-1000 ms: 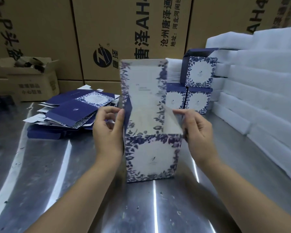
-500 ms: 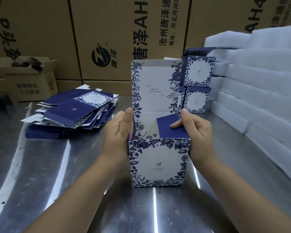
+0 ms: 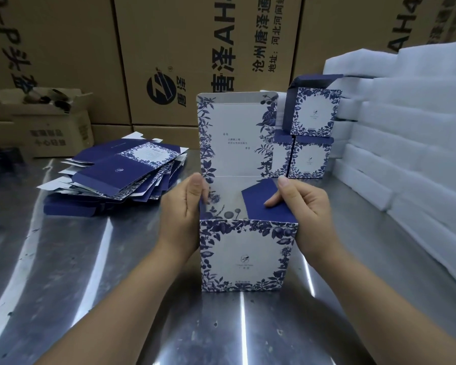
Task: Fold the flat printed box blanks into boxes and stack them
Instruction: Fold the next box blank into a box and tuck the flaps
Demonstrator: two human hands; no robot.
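Steadying the seemingly light, crease-prone box (image 3: 244, 248), left hand (image 3: 181, 214) and right hand (image 3: 304, 212) fingers (image 3: 274, 202) are grasping its upper side walls.

Mod. bright, even indoor light from above. Long white glare streaks cross the scratched grey steel table (image 3: 71, 272), incl. one at bottom centre. Shadows soft, faint. Wide-angle bowing at edges: tall brown cardboard cartons (image 3: 63, 48) lean inward. Stacked white foam sheets (image 3: 411, 133) slightly washed out, low detail.
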